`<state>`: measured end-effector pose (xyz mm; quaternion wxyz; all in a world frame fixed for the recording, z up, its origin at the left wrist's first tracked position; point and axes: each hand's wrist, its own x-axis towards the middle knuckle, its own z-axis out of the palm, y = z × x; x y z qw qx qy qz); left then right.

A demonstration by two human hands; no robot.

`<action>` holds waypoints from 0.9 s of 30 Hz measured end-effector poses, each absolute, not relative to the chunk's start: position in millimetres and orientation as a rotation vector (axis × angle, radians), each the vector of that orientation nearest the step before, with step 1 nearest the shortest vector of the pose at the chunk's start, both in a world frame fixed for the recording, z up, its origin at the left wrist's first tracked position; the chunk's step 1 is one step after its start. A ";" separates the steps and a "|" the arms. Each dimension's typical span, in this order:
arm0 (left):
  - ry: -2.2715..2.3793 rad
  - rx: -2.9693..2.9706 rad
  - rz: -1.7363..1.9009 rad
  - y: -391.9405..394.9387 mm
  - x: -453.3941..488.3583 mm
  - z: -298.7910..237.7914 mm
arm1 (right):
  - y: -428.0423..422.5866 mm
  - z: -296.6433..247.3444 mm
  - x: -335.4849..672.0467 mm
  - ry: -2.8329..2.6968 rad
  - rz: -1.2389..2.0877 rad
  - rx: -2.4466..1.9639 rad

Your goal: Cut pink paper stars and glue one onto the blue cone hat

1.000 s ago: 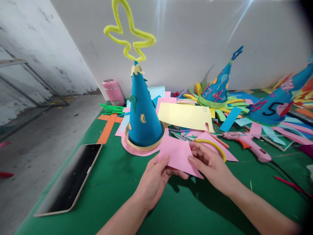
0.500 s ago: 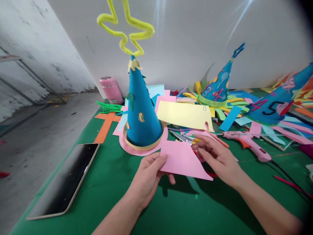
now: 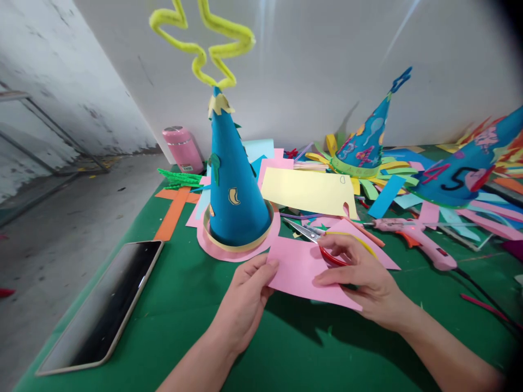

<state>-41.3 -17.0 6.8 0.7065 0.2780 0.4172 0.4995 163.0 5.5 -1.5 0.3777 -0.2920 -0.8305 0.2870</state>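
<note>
Pink paper (image 3: 296, 267) was pinched in left hand (image 3: 246, 296), under thumb of right hand (image 3: 370, 280); right grip couldn't be told. "4 5" was marked on party hat (image 3: 443, 188).

Pink paper (image 3: 296, 269), slant-edged, tilted above the green table (image 3: 183, 310)

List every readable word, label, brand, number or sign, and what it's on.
"4": pink, on the rightmost blue paper cone hat.
"5": black, same hat.
Too small: label on the pink cylindrical bottle.
Too blurred: pink figures on the middle blue paper cone hat.
D-shaped outline, yellow paper sheet: letter or drawing, unclear.
</note>
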 end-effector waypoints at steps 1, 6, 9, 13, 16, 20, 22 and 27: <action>0.930 0.606 1.109 -16.9 -40.9 6.9 | 5.4 -1.5 163.1 -2.122 0.732 -0.749; 0.937 0.565 1.104 -16.9 -39.6 8.5 | 3.4 -1.7 160.8 -2.131 0.734 -0.761; 0.955 0.545 1.128 -16.5 -39.8 8.4 | 3.7 -1.8 161.3 -2.107 0.650 -0.909; 0.995 0.509 1.188 -15.4 -39.9 6.7 | 10.1 -4.2 171.6 -2.032 0.441 -1.354; 1.000 0.509 1.199 -15.6 -39.4 4.9 | 16.1 -8.4 180.4 -2.147 0.268 -1.601; 1.041 0.570 1.209 -16.1 -38.9 1.8 | 23.7 -8.4 180.6 -2.275 0.157 -1.802; 1.075 0.576 1.226 -15.7 -38.7 0.9 | 27.5 -4.5 176.8 -2.319 0.135 -1.876; 1.055 0.554 1.274 -15.1 -38.2 2.4 | 26.5 8.4 173.9 -2.351 0.154 -1.907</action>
